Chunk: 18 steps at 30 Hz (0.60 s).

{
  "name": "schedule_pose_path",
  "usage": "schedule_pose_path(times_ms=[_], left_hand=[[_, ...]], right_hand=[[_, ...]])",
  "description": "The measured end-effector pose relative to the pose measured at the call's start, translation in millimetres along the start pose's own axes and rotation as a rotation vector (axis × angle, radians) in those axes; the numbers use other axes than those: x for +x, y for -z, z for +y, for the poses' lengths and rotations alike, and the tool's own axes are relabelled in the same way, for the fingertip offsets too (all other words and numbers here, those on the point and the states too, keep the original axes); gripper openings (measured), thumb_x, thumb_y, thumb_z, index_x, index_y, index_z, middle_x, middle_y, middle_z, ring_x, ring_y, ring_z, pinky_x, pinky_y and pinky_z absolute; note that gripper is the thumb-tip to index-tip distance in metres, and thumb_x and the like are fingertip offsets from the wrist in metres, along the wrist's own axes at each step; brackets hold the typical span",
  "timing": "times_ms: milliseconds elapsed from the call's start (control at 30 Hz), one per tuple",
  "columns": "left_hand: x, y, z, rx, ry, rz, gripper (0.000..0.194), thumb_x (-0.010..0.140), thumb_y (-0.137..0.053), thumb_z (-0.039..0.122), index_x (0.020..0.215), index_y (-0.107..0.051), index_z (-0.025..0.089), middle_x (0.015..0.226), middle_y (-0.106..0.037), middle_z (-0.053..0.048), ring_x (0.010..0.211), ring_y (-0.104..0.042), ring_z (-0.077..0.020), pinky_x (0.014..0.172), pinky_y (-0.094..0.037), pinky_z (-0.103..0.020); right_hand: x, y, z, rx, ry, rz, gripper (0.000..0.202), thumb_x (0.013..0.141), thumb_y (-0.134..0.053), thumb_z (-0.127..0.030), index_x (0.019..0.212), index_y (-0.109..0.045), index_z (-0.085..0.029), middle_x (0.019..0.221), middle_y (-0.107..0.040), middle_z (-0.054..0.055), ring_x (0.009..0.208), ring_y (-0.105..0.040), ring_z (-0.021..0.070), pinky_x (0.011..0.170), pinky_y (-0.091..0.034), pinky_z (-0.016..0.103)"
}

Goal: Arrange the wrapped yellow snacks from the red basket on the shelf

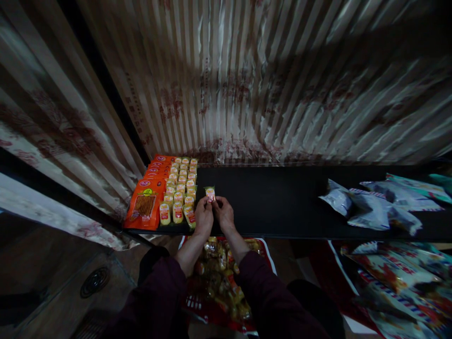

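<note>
Between the fingertips of my left hand (204, 216) and my right hand (225, 214) is a small wrapped snack cake (210, 192), its printed label facing up. Both hands are closed in a pinch on its near end, over the front part of the black shelf (275, 197). Just left of them stand rows of similar yellow wrapped cakes (177, 212), lined up from the front edge to the back. Beneath my forearms, below the shelf, a red-and-white box (270, 259) holds many more of these wrapped pieces.
Orange snack packets (144, 205) overlap in a column at the shelf's left end. Silvery bags (370, 209) lie at the right. More colourful bags (402, 278) fill a carton below. Striped, printed sheeting (233, 94) hangs behind, and a dark post (106, 84) rises at the left.
</note>
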State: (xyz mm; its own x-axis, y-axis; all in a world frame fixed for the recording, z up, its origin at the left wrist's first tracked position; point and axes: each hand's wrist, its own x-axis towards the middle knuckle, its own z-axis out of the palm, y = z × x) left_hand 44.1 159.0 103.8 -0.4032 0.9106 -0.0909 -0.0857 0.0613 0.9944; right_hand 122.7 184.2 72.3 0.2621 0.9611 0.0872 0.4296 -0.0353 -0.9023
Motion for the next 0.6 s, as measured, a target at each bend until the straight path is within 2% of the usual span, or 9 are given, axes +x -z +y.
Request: schedule_pose_path(times_ms=[233, 600], left_hand=[[12.2, -7.1, -0.4, 0.035, -0.004, 0.005, 0.019, 0.075, -0.054, 0.017, 0.09, -0.065, 0.022, 0.098, -0.066, -0.007, 0.099, -0.058, -0.0221, 0.096, -0.038, -0.038], [31.3, -15.9, 20.3, 0.285, -0.005, -0.061, 0.028, 0.082, -0.043, 0.015, 0.104, -0.059, 0.018, 0.111, -0.064, -0.008, 0.103, -0.058, -0.0159, 0.094, -0.042, -0.029]], right_hand=[[15.1, -7.8, 2.0, 0.007, 0.01, 0.016, 0.022, 0.075, -0.054, -0.036, 0.087, -0.063, -0.021, 0.084, -0.069, 0.006, 0.076, -0.064, 0.0203, 0.073, -0.049, 0.034], [37.1, -17.4, -7.9, -0.002, -0.006, 0.022, 0.016, 0.074, -0.055, -0.029, 0.085, -0.063, -0.021, 0.084, -0.069, 0.004, 0.078, -0.063, 0.0177, 0.074, -0.048, 0.03]])
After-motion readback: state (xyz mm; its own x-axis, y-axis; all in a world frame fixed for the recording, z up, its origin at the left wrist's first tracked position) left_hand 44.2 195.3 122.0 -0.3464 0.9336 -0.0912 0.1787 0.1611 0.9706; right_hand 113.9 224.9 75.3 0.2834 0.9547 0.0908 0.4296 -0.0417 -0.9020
